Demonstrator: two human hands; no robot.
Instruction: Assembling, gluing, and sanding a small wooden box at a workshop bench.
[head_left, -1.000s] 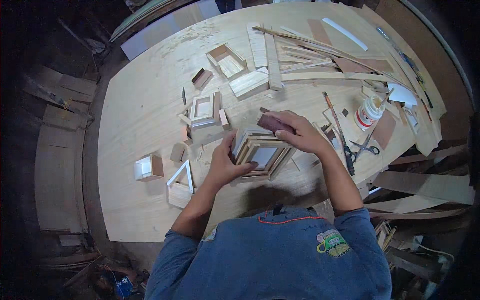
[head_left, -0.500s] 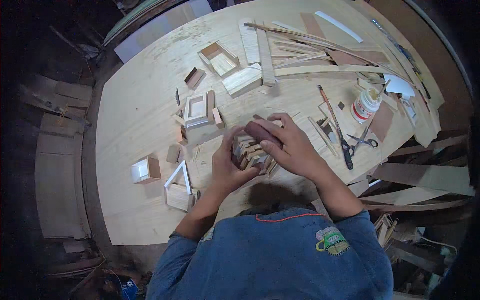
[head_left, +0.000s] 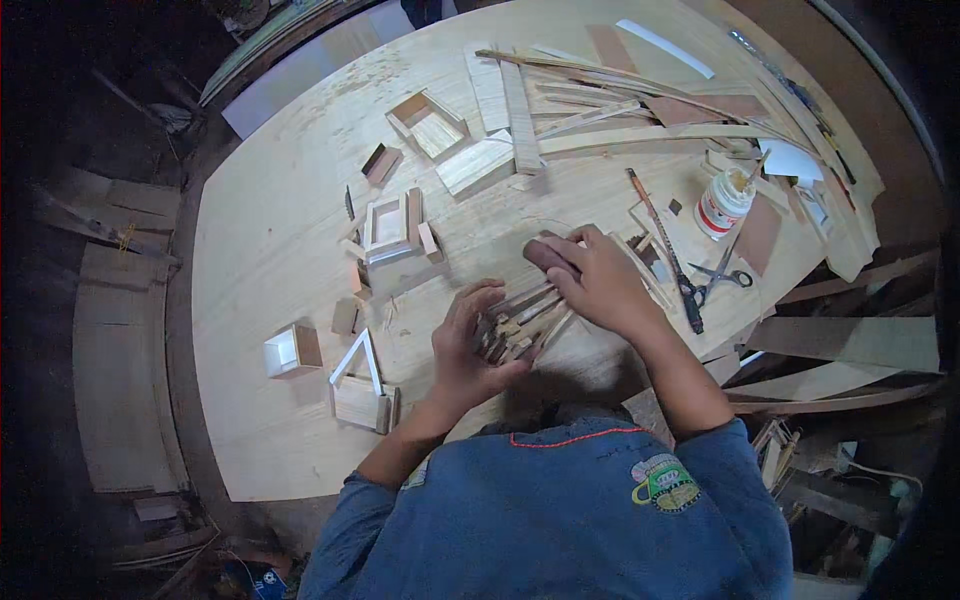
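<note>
The left hand point(head_left: 468, 345), thumb and fingers spread in a wide curve, grips the left side of a cluster of narrow wooden frames point(head_left: 527, 322), pale and straight-edged, above the table point(head_left: 265, 235) close to the person's chest. The right hand's point(head_left: 603, 287) fingers are bent snugly around a dark reddish-brown block point(head_left: 549, 254) with rounded ends, at the cluster's far edge. Both hands hide parts of the frames. To the right lie scissors point(head_left: 719, 277) and a white glue jar point(head_left: 723, 206); to the left, a small open-fronted box point(head_left: 307, 350).
</note>
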